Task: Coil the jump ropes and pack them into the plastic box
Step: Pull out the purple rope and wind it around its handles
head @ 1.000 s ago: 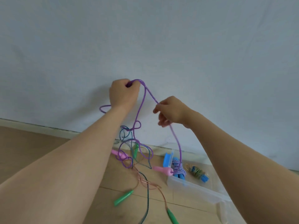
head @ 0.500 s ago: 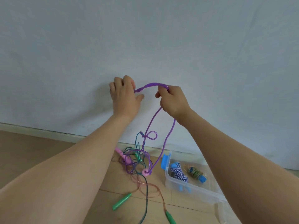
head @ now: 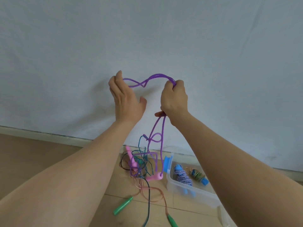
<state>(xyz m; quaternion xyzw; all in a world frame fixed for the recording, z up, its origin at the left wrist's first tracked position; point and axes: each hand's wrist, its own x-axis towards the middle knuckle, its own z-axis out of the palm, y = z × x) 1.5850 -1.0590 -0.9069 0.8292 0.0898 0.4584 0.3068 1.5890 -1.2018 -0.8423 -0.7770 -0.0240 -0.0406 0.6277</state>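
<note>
Quick update on the purple jump rope (head: pixel 161 130): a second ago the hands were close together at the top of the strand, left pinching it next to the right. Now they've pulled apart and there's a doubled length of purple cord stretched between them, crossed over itself once in the middle. So a loop is getting laid in, which I'd read as the coiling actually starting.

The right hand (head: pixel 174 99) is fisted tight around the bundle, with two strands hanging out the bottom of the fist down to the floor. The left hand (head: pixel 125 99) is mostly open, fingers straight and thumb out; the cord ends behind its fingertips, so it's hooked or lightly pinched there, can't tell which.

One pink handle (head: pixel 155 177) dangles just off the floor (head: pixel 49 154) at the end of a hanging strand, right by the left end of the clear plastic box (head: pixel 188 188). The other pink handle (head: pixel 130 154) is buried in the tangle with the dark teal cord (head: pixel 144 159) and the brownish rope with green handles (head: pixel 123 205), out on the floor boards near the wall.

The box already holds a blue-and-white braided rope (head: pixel 182 176) and a smaller coiled one (head: pixel 197 175). My guess: that tangle will snag as more purple gets pulled up.
</note>
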